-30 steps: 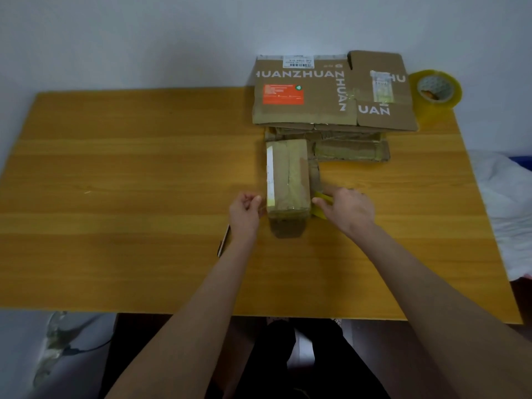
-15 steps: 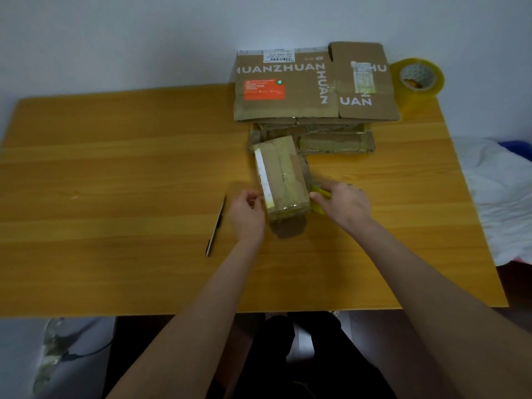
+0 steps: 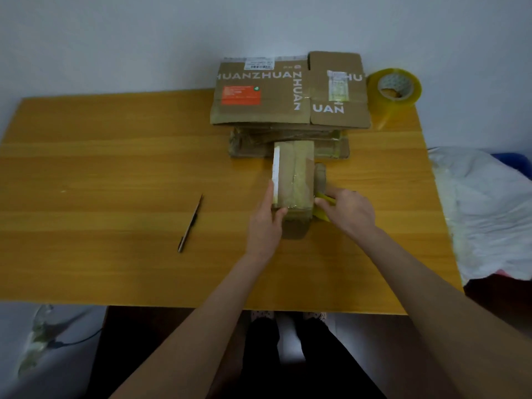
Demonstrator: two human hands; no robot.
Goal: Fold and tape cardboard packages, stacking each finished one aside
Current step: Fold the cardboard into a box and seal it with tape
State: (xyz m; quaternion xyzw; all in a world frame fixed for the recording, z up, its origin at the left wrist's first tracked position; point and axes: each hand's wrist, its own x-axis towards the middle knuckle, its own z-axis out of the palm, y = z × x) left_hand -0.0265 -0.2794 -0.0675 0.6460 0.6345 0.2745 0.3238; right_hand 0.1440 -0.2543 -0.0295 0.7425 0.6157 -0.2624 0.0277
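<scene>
We mark broad bare wood on the left half and near edge of the orange-brown wooden table, interrupted only by a slim dark knife. A stack of flattened brown cardboard boxes and a yellow tape roll bar the far right. Centre: the small taped brown cardboard package, left hand gripping it, right hand pinching a yellow tape strip beside it.

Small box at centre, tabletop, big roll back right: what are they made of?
Small box: brown cardboard, matte, banded with glossy yellowish tape. Tabletop: wood-grain pattern, smooth low sheen, likely laminate or veneer. Big roll: translucent yellow plastic tape, shiny, on a pale core, probably card.
</scene>
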